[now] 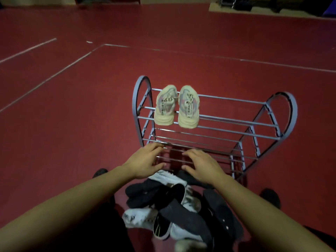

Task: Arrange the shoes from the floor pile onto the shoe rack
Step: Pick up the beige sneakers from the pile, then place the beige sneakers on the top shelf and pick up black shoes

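Hands first: the left hand (145,161) and the right hand (201,165) both hover spread and empty at centre frame, fingers splayed, gripping nothing. Just below them sits the floor pile of dark and white shoes (174,208), tangled at lower centre on the red floor (72,106). Beyond, the grey metal-bar shoe rack (236,122) stands mid-frame, with one pair of cream chunky trainers (177,106) on the left of its top shelf. Best play now, I'd say: find two that match, lift them by the heels, set them toes-out beside the cream pair. Hard to count shoes here; they overlap, it's dim, and the frame's bottom edge clips the pile.
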A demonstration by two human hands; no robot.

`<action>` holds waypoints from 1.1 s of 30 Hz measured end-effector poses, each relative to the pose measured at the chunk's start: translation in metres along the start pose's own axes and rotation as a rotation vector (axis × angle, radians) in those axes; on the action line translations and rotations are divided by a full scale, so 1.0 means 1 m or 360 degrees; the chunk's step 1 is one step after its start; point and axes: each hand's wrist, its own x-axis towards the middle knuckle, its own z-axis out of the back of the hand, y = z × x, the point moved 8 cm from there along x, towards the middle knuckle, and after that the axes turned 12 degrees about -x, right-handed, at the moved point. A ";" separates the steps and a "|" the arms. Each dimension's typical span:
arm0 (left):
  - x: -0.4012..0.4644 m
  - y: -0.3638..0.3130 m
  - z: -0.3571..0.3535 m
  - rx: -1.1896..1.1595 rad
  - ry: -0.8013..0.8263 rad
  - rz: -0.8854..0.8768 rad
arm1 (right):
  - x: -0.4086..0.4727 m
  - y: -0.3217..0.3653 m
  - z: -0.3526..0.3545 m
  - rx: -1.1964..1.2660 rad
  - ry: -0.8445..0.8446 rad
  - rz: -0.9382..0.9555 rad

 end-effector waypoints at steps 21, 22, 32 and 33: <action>-0.037 0.157 -0.259 -0.0655 0.0947 0.1046 | -0.014 -0.032 -0.276 0.0512 0.0956 -0.0364; -0.037 0.166 -0.273 -0.0705 0.0967 0.1104 | -0.012 -0.035 -0.285 0.0531 0.0979 -0.0376; -0.066 0.186 -0.341 -0.1243 0.0896 0.1507 | -0.032 -0.056 -0.337 0.0775 0.1078 -0.0614; -0.065 0.176 -0.335 -0.1276 0.0940 0.1510 | -0.036 -0.060 -0.353 0.0854 0.1076 -0.0637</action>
